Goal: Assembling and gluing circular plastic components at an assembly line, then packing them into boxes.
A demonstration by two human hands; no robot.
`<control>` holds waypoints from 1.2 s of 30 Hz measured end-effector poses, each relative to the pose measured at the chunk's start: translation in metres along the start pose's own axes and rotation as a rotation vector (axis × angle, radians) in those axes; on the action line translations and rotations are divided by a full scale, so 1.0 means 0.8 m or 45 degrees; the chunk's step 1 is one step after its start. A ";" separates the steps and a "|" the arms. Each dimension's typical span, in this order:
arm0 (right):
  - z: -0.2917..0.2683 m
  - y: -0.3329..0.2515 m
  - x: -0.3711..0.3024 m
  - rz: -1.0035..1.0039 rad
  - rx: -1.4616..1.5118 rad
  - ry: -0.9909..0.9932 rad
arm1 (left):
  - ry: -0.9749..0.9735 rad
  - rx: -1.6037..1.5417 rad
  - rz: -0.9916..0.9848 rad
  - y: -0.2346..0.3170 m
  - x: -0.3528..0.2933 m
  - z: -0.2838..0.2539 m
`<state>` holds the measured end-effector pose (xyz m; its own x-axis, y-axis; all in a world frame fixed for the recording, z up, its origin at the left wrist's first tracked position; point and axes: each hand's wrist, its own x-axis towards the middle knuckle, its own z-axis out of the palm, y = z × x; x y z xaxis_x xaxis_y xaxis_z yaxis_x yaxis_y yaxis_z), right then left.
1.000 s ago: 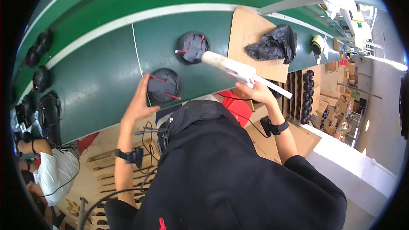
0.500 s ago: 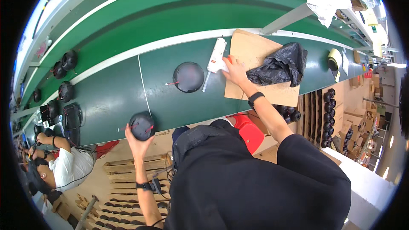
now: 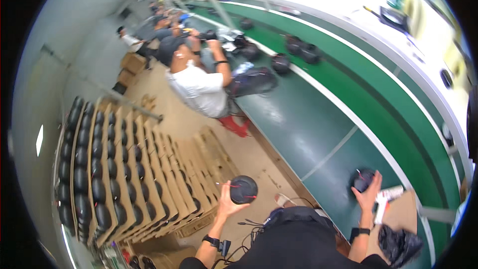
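My left hand (image 3: pixel 228 203) grips a round black part (image 3: pixel 244 190) with red wires, out over the floor beside the bench. At the bench, my right hand (image 3: pixel 369 195) has its thumb and fingers around a second round black part (image 3: pixel 362 178) with a red wire, which seems to rest on the green top. Just beyond that wrist lies a white glue gun (image 3: pixel 382 208), near a brown cardboard sheet (image 3: pixel 402 213). A crumpled black plastic bag (image 3: pixel 400 245) covers part of the cardboard.
On the left stands a stack of cardboard layers (image 3: pixel 132 169) holding many round black parts. A co-worker in a white shirt (image 3: pixel 199 87) sits farther along the bench (image 3: pixel 308 129). More black parts (image 3: pixel 301 50) sit on the green strip. Dark cables (image 3: pixel 249 231) hang near my waist.
My view has swung left toward the stack. My right hand has let go of the glue gun and now holds the other black part. My left hand still holds its part, now away from the bench.
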<state>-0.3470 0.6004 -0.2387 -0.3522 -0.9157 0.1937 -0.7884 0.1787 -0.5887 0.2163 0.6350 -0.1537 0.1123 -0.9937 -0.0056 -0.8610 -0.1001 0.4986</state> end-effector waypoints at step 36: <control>0.283 -1.091 0.190 -1.487 1.884 -1.513 | 1.800 0.105 -0.470 -0.113 0.121 -0.816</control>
<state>0.4017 0.2236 0.1273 0.6719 -0.2172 0.7080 0.6676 -0.2363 -0.7060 0.6289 0.5813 0.3665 0.6692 -0.0393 0.7420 -0.6959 -0.3834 0.6073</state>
